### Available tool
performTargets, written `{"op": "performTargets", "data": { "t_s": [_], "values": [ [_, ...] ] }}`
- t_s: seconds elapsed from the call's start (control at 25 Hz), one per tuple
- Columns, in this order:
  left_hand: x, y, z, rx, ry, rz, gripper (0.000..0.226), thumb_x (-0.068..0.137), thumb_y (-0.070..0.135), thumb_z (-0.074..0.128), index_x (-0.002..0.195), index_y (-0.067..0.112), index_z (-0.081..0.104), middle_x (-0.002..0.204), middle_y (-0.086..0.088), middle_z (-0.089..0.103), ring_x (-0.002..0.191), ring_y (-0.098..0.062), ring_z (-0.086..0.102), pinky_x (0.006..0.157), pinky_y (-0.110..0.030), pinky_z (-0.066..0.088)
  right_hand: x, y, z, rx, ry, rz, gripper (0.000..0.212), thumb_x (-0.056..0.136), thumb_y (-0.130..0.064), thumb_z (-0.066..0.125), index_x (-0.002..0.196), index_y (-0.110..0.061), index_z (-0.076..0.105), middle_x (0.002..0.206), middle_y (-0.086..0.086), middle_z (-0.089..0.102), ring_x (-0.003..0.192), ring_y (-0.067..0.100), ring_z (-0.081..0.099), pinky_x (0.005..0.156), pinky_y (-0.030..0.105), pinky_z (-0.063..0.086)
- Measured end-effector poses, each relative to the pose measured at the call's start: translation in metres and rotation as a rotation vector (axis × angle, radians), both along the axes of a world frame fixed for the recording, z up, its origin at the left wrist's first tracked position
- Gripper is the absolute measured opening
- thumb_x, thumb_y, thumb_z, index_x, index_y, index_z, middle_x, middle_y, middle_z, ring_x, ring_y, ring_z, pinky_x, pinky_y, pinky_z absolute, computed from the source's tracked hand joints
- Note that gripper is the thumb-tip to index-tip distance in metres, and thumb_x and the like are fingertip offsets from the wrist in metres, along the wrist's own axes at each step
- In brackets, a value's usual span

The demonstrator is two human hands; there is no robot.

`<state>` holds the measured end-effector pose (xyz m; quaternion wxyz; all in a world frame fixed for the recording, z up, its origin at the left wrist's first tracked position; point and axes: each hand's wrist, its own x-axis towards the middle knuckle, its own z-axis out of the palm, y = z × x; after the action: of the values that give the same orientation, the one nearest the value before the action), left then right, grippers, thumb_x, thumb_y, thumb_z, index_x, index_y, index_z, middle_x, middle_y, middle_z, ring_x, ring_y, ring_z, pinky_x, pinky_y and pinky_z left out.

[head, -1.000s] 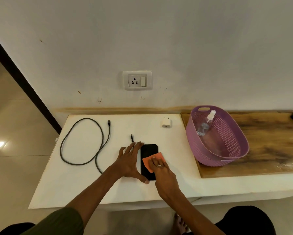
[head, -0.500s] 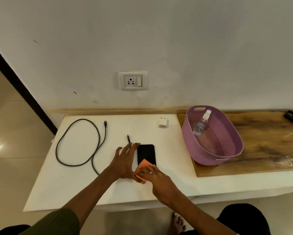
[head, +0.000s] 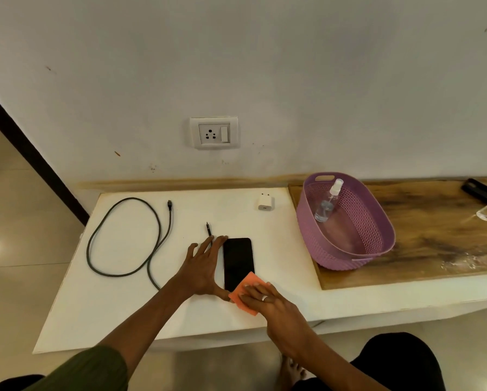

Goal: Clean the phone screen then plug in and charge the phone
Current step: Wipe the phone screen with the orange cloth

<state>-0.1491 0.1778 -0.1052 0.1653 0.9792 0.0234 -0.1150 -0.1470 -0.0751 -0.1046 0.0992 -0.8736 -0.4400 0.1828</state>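
A black phone (head: 238, 261) lies face up on the white table (head: 118, 306). My left hand (head: 204, 266) lies flat along the phone's left edge, fingers spread, thumb at its near end. My right hand (head: 270, 301) presses an orange cloth (head: 243, 289) onto the near end of the phone. A dark charging cable (head: 129, 238) lies looped at the left, one plug (head: 208, 229) just beyond my left fingers. A white charger adapter (head: 265, 201) stands near the wall. A wall socket (head: 214, 133) with a switch is above the table.
A purple basket (head: 377, 238) holding a clear spray bottle (head: 328, 203) sits on a wooden board (head: 439, 238) at the right. A dark object (head: 480, 190) and a clear item lie at the board's far right. My knees and a foot show below.
My right hand slid the orange cloth from the phone's middle down to its near end. My left hand has stayed beside the phone.
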Motion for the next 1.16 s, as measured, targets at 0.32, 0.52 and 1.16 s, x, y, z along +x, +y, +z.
{"op": "performTargets", "data": {
  "t_s": [0.32,0.52,1.16],
  "values": [
    [0.001,-0.001,0.000,-0.033,0.016,0.016,0.151,0.028,0.099,0.055,0.148,0.034,-0.010,0.163,0.001,0.007,0.151,-0.021,0.002,0.120,-0.052,0.001,0.005,0.006,0.008,-0.118,0.195,-0.189,0.073,0.099,-0.014,0.046,0.150,-0.007,-0.005,0.161,0.009,-0.009,0.150,0.021,0.003,0.117,0.025,0.004],
    [0.003,-0.001,0.001,-0.037,0.018,0.010,0.153,0.029,0.097,0.058,0.150,0.030,-0.008,0.163,-0.001,0.010,0.151,-0.023,0.003,0.119,-0.053,0.001,0.022,0.028,0.015,0.106,0.176,-0.398,0.060,0.099,-0.013,0.046,0.152,-0.021,0.017,0.159,-0.002,0.024,0.139,0.021,0.038,0.109,0.025,0.034],
    [0.002,0.001,-0.003,-0.060,0.030,0.002,0.154,0.035,0.091,0.066,0.152,0.025,-0.010,0.164,0.001,-0.006,0.151,-0.022,-0.001,0.119,-0.053,-0.002,0.066,0.099,0.005,0.165,0.044,-0.491,0.030,0.095,-0.046,0.050,0.120,-0.029,0.054,0.122,-0.001,0.062,0.093,0.006,0.057,0.082,0.014,0.043]
  ]
}}
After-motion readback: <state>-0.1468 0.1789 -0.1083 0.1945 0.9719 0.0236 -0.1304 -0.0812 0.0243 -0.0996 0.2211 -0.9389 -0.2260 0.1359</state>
